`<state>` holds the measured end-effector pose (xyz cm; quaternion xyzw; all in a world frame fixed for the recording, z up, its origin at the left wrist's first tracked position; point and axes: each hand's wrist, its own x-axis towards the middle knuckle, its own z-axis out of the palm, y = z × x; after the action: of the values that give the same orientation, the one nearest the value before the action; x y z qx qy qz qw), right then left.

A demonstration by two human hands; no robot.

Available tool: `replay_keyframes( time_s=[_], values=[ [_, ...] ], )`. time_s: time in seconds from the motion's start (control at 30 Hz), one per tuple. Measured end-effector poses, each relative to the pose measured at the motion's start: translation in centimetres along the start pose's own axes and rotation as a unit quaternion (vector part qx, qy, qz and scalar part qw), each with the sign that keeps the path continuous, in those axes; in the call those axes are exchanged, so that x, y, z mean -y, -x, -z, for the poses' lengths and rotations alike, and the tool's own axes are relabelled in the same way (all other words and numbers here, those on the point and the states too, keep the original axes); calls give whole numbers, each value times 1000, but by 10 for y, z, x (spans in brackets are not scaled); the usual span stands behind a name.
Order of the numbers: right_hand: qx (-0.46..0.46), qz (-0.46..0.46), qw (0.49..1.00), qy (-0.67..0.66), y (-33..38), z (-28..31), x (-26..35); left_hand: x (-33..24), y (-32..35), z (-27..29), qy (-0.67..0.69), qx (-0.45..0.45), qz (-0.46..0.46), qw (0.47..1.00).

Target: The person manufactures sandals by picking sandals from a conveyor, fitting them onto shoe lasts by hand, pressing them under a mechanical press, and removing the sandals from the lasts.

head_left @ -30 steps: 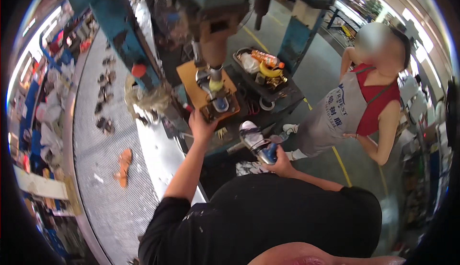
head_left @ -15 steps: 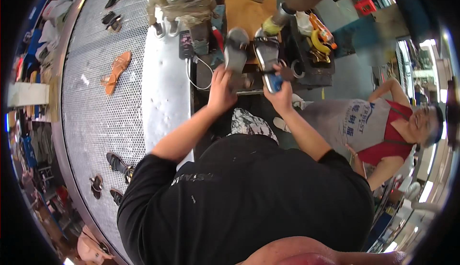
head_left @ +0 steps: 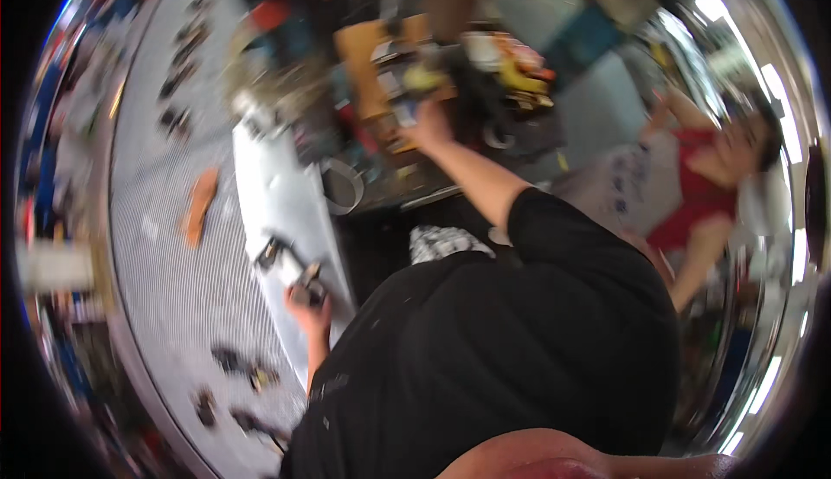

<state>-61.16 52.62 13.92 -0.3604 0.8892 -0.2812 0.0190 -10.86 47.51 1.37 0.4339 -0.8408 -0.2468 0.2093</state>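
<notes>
Over the metal ledge (head_left: 281,185) at the left, my left hand (head_left: 310,310) is closed round the heel end of a dark-strapped sandal (head_left: 284,258). That sandal points away from me, toward the perforated belt. My right hand (head_left: 428,131) reaches forward to the machine, its fingers closed on the near end of another sandal (head_left: 400,98). This second sandal lies over the tan board (head_left: 359,55), partly hidden by a yellowish machine tip (head_left: 424,78). Motion blurs both hands and sandals.
Along the left runs a perforated belt (head_left: 160,219) with a tan sandal (head_left: 201,206) and several dark sandals (head_left: 229,360). A white cable (head_left: 351,186) loops beside the machine. Bananas (head_left: 524,83) and packets lie right of it. A person in an apron (head_left: 636,180) stands at the right.
My left hand has carried one sandal from the machine back and left to the metal ledge. My right hand stays at the machine with the other sandal. The head view has turned.
</notes>
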Motion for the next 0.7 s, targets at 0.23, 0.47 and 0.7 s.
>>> replay_keyframes(
  time_s=[0.23,0.47,0.7],
  values=[
    [-77,82,979,-172,38,43,18,-19,-23,119,65,-163,9,984],
    [-249,245,893,-285,133,261,82,-224,-127,268,162,-193,-367,895],
    [-251,537,757,-275,187,446,155,-379,-174,351,142,-273,-689,656]
  ],
)
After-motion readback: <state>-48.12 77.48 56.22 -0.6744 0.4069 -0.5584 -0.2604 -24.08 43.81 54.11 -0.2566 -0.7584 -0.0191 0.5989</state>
